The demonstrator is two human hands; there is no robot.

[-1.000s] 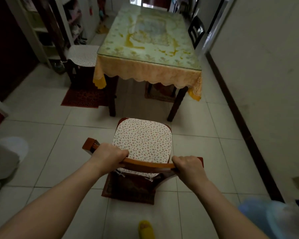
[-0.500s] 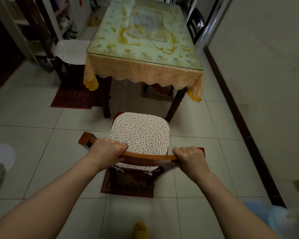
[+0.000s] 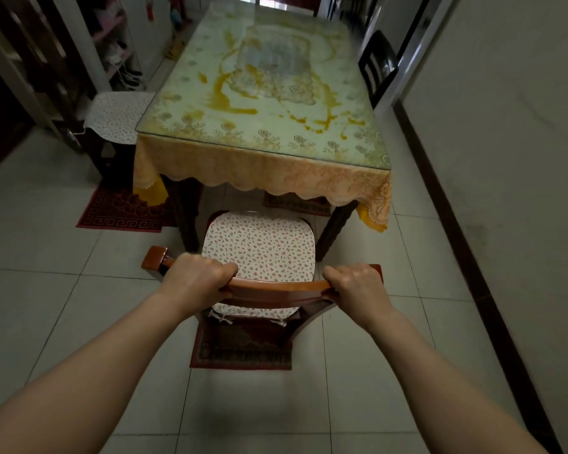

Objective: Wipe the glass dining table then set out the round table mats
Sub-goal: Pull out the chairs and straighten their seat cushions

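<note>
The glass dining table (image 3: 269, 103) stands ahead, its glass top lying over a yellow-green patterned cloth with an orange scalloped skirt. No round mats and no wiping cloth are in view. A wooden chair (image 3: 259, 250) with a white speckled seat cushion stands at the table's near end, its seat front just under the skirt. My left hand (image 3: 195, 278) grips the left part of the chair's top rail. My right hand (image 3: 358, 286) grips the right part of the same rail.
A second cushioned chair (image 3: 118, 116) stands at the table's left side and a dark chair (image 3: 377, 67) at its right. Small red rugs (image 3: 122, 208) lie under the chairs. A wall runs close along the right; shelving (image 3: 112, 44) fills the far left.
The chair has slid forward toward the table with both hands on its rail, and I have stepped closer; the table now fills more of the view.
</note>
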